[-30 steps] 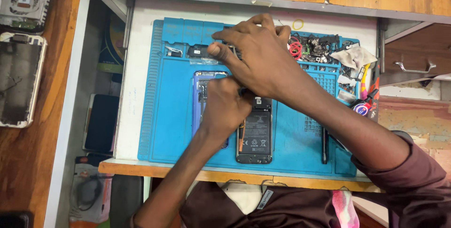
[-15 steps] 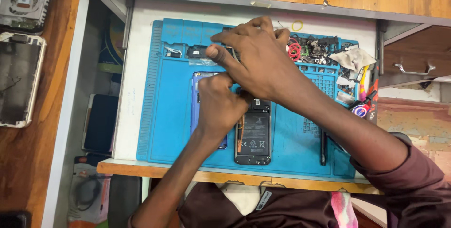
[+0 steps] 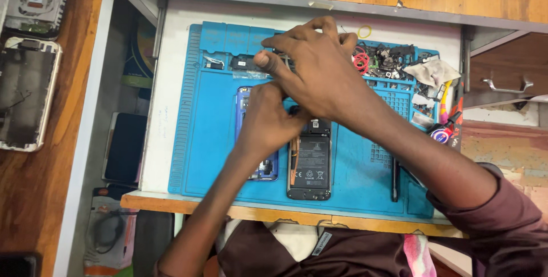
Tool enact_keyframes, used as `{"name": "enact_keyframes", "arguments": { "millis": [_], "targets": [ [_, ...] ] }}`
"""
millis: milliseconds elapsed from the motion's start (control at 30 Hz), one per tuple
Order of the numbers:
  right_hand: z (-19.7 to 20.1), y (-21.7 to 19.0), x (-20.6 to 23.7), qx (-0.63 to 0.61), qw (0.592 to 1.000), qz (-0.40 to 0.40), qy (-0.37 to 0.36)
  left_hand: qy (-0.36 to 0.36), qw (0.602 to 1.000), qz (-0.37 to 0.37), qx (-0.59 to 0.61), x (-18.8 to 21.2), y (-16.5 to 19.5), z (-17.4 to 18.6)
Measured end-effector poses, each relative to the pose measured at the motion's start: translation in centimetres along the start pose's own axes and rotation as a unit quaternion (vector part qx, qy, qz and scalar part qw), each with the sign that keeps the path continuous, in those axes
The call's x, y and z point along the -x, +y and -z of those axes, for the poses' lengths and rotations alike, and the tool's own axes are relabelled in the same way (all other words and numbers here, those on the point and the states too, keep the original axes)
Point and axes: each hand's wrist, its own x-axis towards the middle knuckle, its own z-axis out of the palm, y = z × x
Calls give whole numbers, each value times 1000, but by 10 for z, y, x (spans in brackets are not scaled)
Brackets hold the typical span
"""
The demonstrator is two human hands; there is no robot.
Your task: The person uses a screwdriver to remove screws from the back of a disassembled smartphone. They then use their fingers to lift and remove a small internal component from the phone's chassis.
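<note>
Your right hand [image 3: 319, 69] reaches across the blue mat [image 3: 205, 134], fingers curled, pinching something small I cannot make out. Your left hand [image 3: 265, 123] presses flat on the opened phone [image 3: 311, 163] at mid-mat. Judging by this, you're mid-disassembly; next calls for a steady lift.

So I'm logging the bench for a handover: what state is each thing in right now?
Phone: back off, battery showing, flat on the mat.
Blue mat: flat on the tray.
Right hand: reaching over the mat's top compartments.
Left hand: resting on the phone's upper end.
Drawer: shut.
</note>
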Motion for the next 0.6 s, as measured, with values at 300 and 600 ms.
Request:
{"name": "enact_keyframes", "arguments": {
  "millis": [300, 600],
  "targets": [
    [-1, -1, 0, 2, 1000, -7, -6, 61, 998, 27, -18, 9, 19, -7],
    [0, -1, -1, -13, 1000, -25, 4, -70, 994, -2, 80, -1, -4, 2]
  ]
}}
